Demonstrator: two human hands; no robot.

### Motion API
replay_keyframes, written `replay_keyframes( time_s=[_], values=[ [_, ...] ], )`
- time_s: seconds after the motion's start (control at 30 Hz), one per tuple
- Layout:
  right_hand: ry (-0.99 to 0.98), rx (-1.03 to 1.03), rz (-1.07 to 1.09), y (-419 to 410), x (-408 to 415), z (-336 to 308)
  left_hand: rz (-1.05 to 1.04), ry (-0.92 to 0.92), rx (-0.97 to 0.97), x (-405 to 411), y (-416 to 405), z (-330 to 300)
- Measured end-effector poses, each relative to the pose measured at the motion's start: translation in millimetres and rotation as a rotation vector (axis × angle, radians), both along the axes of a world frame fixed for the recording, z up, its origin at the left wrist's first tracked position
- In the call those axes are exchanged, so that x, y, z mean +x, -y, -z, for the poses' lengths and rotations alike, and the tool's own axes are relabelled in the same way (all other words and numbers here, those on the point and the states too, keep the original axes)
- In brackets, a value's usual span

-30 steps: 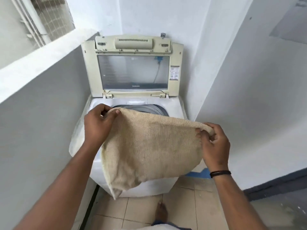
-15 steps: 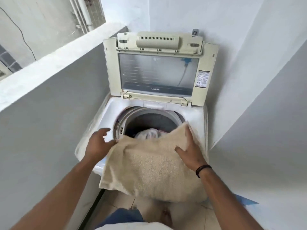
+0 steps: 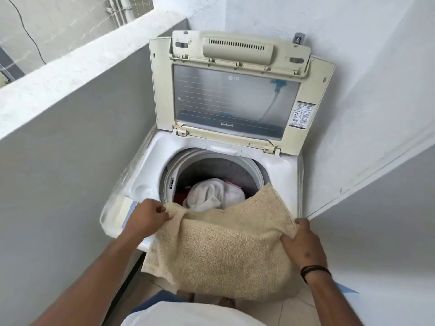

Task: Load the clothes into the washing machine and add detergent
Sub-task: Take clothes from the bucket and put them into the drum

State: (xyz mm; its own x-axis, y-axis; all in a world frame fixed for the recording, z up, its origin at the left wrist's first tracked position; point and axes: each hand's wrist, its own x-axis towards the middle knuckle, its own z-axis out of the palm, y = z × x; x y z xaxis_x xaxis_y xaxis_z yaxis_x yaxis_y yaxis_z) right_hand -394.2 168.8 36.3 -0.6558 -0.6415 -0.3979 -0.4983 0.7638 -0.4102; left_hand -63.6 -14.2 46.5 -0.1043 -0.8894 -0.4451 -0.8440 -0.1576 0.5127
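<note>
Loading step: both hands, left hand (image 3: 147, 216) and right hand (image 3: 303, 243), have their fingers pinched shut on the beige towel (image 3: 221, 250), draped over the washing machine (image 3: 150, 175) front rim. Next, probably push it forward into the drum (image 3: 237, 170) onto the white clothes (image 3: 211, 194) just beyond the fingers.

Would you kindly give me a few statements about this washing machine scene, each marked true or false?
1. The washer lid stands open. True.
2. The drum is empty. False: a white garment already lies inside.
3. Both the left hand and the right hand grip the beige towel. True.
4. The towel is fully inside the drum. False: most of it hangs over the machine's front edge.
5. The right wrist is bare. False: it wears a dark band.
</note>
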Motion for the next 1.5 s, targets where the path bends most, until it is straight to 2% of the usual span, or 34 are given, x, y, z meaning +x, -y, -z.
replay_keyframes(
  time_s=[0.23,0.3,0.37,0.47,0.53,0.6,0.67,0.73,0.8,0.9,0.97,1.0,1.17,1.27,1.33,1.4,1.43,1.5],
  values=[
    [-0.076,-0.395,-0.291,60.9,29.4,-15.4,-0.206,-0.237,-0.262,-33.0,41.3,-16.5],
    [-0.137,-0.475,-0.298,84.6,31.5,-16.8,-0.217,-0.318,-0.256,-40.5,62.2,-17.5],
    [-0.166,-0.516,-0.282,107.9,30.7,-19.6,-0.222,-0.486,-0.213,-49.1,82.6,-21.3],
    [-0.179,-0.54,-0.275,139.7,26.7,-20.4,-0.11,-0.721,-0.175,-57.2,113.0,-28.1],
    [-0.145,-0.483,-0.284,157.1,23.7,-13.9,0.047,-0.791,-0.17,-61.2,132.2,-24.2],
    [-0.113,-0.377,-0.301,173.9,24.0,-1.9,0.176,-0.725,-0.235,-64.7,149.2,-9.0],
    [-0.163,-0.247,-0.375,187.7,25.6,13.5,0.255,-0.569,-0.395,-67.3,160.3,13.3],
    [-0.128,-0.077,-0.443,199.9,29.5,32.5,0.313,-0.417,-0.468,-69.2,167.0,39.5],
    [-0.013,0.13,-0.489,202.5,36.6,56.6,0.374,-0.243,-0.389,-68.1,166.5,70.0],
    [0.075,0.397,-0.574,188.7,46.1,100.6,0.581,0.13,-0.081,-62.3,152.2,110.3],
    [0.118,0.505,-0.575,180.8,52.5,124.2,0.716,0.351,0.081,-61.7,139.0,123.0],
    [0.129,0.526,-0.566,180.6,55.4,131.3,0.739,0.401,0.104,-63.5,133.6,123.2],
    [0.159,0.575,-0.558,189.1,60.2,156.5,0.742,0.424,0.129,-82.7,139.1,131.1],
    [0.104,0.702,-0.504,187.4,60.1,159.0,0.756,0.506,0.031,-90.9,144.8,137.9],
    [-0.048,0.721,-0.511,191.0,65.3,151.0,0.839,0.574,-0.102,-95.0,144.4,148.9],
    [-0.258,0.651,-0.636,201.0,72.7,143.4,1.025,0.562,-0.252,-104.5,142.4,161.2],
    [-0.293,0.581,-0.721,207.6,77.3,142.3,1.11,0.521,-0.261,-111.5,140.2,165.9],
    [-0.147,0.503,-0.907,221.2,86.2,144.3,1.176,0.441,-0.141,-126.9,136.7,174.0]
  ],
)
